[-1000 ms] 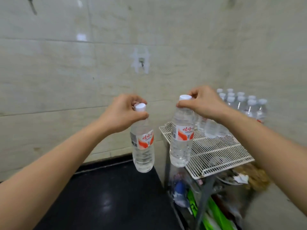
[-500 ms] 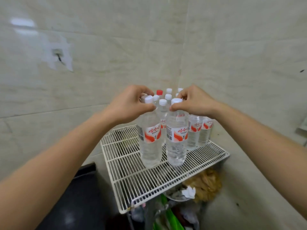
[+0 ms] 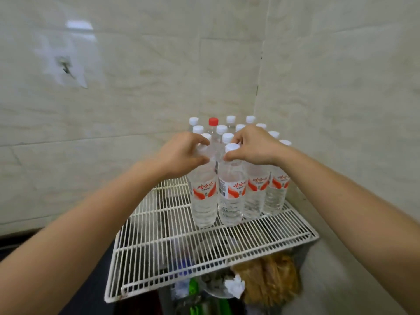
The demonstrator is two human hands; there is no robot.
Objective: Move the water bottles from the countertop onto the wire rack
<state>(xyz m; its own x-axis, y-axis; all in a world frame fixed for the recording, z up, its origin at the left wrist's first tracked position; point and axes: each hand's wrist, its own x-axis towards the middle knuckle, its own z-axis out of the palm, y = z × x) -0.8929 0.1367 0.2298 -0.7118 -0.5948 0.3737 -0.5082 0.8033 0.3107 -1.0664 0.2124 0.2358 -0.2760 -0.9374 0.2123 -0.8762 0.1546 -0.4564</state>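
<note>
Rack (image 3: 204, 251) of white wire fills the lower middle of the frame, pushed into the tiled corner, with a cluster of water bottles (image 3: 229, 130) crowding its back right part. Two more stand upright at the front of that cluster, in the centre of the frame. The left bottle (image 3: 204, 198) and the right bottle (image 3: 231, 196) almost touch, and both bases seem to rest on the wires.

These are full, clear plastic bottles, so I judge them fairly heavy for their size, thin-walled and easy to dent at the middle, smooth on the label. The neck under the cap looks the firm place to take hold.

The left hand (image 3: 181, 155) is clamped around the top of its bottle, hiding the cap. The right hand (image 3: 252, 144) pinches the other just below its white cap (image 3: 232, 147).

Half a second earlier both bottles hung further forward over the bare wires, clear of the group. Now they stand down against the front row, and the view has drawn closer to the corner.
</note>
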